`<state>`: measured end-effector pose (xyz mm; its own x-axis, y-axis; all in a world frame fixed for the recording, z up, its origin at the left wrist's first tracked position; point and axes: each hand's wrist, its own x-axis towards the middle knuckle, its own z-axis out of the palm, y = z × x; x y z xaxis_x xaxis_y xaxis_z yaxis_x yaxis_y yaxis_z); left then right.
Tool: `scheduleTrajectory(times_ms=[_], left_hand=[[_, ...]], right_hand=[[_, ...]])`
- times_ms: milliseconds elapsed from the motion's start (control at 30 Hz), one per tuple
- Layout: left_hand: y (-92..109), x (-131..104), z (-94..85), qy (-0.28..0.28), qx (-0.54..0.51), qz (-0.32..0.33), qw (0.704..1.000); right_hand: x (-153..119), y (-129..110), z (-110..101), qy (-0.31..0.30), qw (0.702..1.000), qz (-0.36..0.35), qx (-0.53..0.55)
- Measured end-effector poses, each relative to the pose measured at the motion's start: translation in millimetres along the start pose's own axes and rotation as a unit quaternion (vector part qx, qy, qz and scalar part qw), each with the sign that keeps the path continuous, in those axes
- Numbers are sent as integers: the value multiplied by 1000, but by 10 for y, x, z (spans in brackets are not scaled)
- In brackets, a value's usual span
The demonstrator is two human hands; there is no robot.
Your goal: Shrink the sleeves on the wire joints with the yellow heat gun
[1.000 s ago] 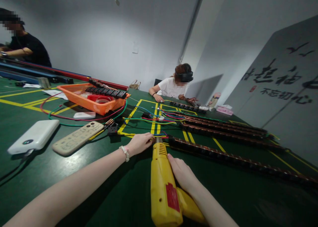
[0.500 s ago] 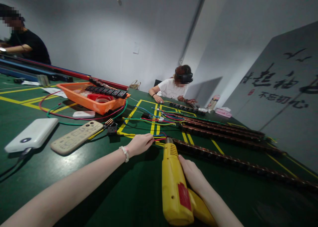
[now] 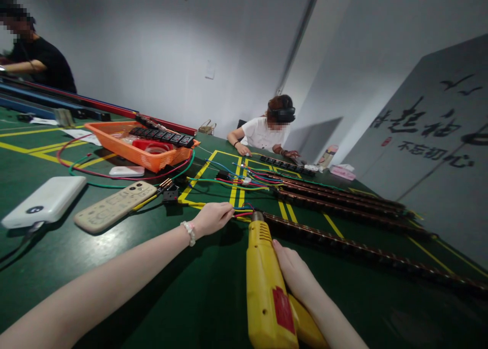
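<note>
My right hand grips a yellow heat gun with a red label, its metal nozzle pointing at the near end of a long dark strip. My left hand, with a bead bracelet on the wrist, pinches a bundle of coloured wires just left of the nozzle. The wires run from the strip's end across the green table.
A phone and a white power bank lie at the left. An orange tray with black switches stands behind them. More dark strips lie at the right. One person sits at the far end, another at the far left.
The heat gun's nozzle moved right, from beside my left fingers to the strip's end. My left hand stayed on the wires. The view shifted slightly.
</note>
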<state>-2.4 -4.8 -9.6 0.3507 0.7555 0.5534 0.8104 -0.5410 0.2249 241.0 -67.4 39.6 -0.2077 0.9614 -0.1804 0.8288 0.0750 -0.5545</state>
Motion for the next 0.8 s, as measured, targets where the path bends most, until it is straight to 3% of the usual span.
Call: scheduleTrajectory(times_ms=[233, 500, 800], left_hand=[[-13, 6, 15, 6, 15, -3, 1000], [-1, 14, 17, -1, -7, -30, 1000], [-5, 10, -13, -14, -3, -23, 1000]], right_hand=[[24, -29, 73, -7, 1000, -14, -2], [10, -230, 218, -22, 998, -54, -17], [-18, -274, 213, -41, 994, -93, -32]])
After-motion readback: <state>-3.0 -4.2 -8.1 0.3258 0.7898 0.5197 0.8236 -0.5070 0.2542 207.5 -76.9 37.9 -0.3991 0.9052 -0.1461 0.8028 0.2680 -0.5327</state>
